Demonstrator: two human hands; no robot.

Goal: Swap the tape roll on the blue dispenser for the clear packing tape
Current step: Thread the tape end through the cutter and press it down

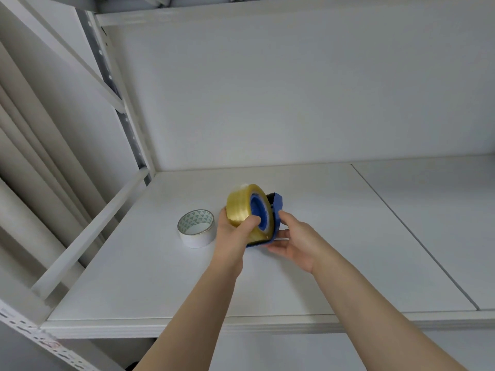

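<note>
While clear packing tape [242, 207] sits on blue dispenser [276, 210] hub, raised above white shelf [334, 250], we log: left hand [234, 231] fingers clamped round roll, thumb at core; right hand [293, 242] fingers closed on dispenser edge; white tape roll [196, 228] flat on shelf, just left of left-hand fingers.

1. Both forearms are bare and reach forward and up from the lower edge of the view, drawing closer together toward the hands.
2. The left hand [233, 229] is curled, the thumb lying across the front and the fingers wrapped round behind, closed on what it holds.
3. The right hand [294, 241] sits just beside it, palm turned leftward, fingers cupped underneath and thumb on top in a grip.
4. Both wrists are nearly straight.
</note>
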